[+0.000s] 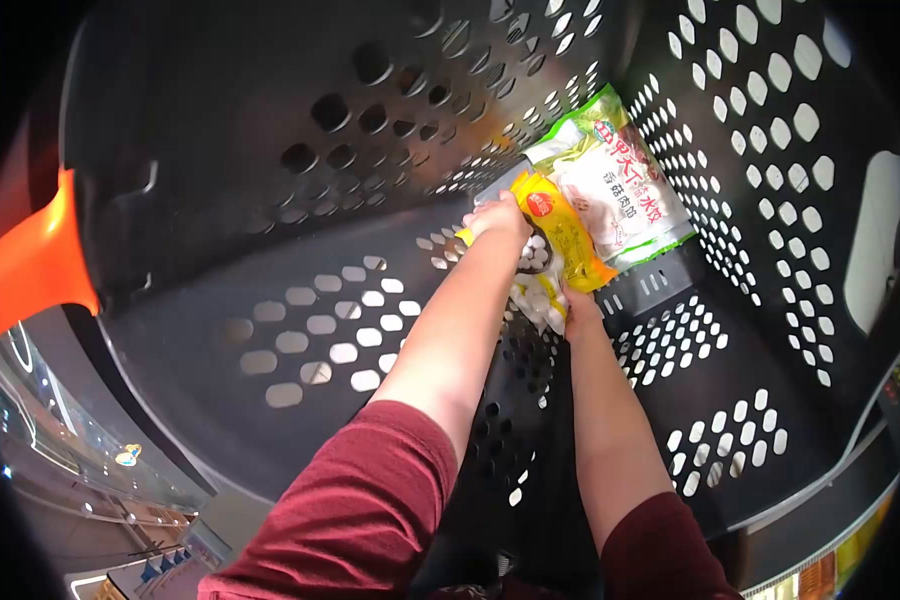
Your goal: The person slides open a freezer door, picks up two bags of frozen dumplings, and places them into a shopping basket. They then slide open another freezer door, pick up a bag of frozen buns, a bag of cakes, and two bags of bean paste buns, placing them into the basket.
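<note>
Deep inside a black perforated shopping basket, both my arms reach toward its far end. My left hand grips the upper left edge of a yellow plastic food bag with white ball-shaped food visible on it. At the bag's lower edge, my right hand is closed on its corner; the fingertips are partly hidden. Just beyond it, a white and green bag of frozen dumplings leans in the far corner, partly covered by the yellow bag.
An orange handle piece is fixed at the basket's left rim. Holes run through the basket's floor and walls, and the right wall has a larger oval opening. Lit store fixtures show at lower left, and a shelf with colourful goods at lower right.
</note>
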### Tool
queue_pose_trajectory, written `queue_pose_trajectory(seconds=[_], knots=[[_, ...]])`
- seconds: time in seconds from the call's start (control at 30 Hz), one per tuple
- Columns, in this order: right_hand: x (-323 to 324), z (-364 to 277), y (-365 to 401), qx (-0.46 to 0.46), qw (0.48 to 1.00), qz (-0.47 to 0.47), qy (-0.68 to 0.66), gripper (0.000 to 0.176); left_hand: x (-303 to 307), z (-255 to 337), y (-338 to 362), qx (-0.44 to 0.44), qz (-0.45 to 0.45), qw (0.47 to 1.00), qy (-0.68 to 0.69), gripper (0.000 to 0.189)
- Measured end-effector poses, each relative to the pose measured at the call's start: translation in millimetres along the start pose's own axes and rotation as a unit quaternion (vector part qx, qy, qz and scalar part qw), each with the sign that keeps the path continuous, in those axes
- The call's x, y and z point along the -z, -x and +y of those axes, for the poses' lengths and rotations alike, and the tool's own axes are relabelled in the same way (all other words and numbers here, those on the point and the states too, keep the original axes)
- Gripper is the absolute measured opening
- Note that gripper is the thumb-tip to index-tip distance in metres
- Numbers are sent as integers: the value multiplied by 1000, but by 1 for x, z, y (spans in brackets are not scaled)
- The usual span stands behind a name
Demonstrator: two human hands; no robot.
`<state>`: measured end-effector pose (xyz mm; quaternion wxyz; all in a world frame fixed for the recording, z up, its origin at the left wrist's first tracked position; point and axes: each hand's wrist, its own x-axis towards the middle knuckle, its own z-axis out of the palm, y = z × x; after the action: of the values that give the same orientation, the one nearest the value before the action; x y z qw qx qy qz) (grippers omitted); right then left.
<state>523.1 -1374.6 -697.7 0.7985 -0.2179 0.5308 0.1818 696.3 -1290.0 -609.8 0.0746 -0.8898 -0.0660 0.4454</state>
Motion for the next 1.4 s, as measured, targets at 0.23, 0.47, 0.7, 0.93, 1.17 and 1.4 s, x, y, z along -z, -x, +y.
queue_pose_trajectory(seconds=[0.23, 0.47, 0.7, 0.93, 1.17, 1.4], knots=[[-22, -32, 88, -28, 923, 160, 350, 55, 76, -1, 125, -168, -49, 984, 25, 34], [-133, -98, 346, -3, 962, -244, 125, 22, 203, -88, 434, -448, 132, 842, 270, 16], [-263, -137, 541, 15, 926, -279, 253, 45, 343, -331, 587, -315, 589, 730, 144, 22], [-411, -121, 546, 224, 892, -328, 214, 43, 461, -558, 376, -66, 659, 728, 177, 32], [-461, -89, 526, 224, 933, -136, 245, 30, 543, -640, 262, 74, 491, 851, 172, 64], [-465, -95, 515, 330, 803, 63, 492, 31, 562, -657, 230, 52, 486, 854, 178, 70]])
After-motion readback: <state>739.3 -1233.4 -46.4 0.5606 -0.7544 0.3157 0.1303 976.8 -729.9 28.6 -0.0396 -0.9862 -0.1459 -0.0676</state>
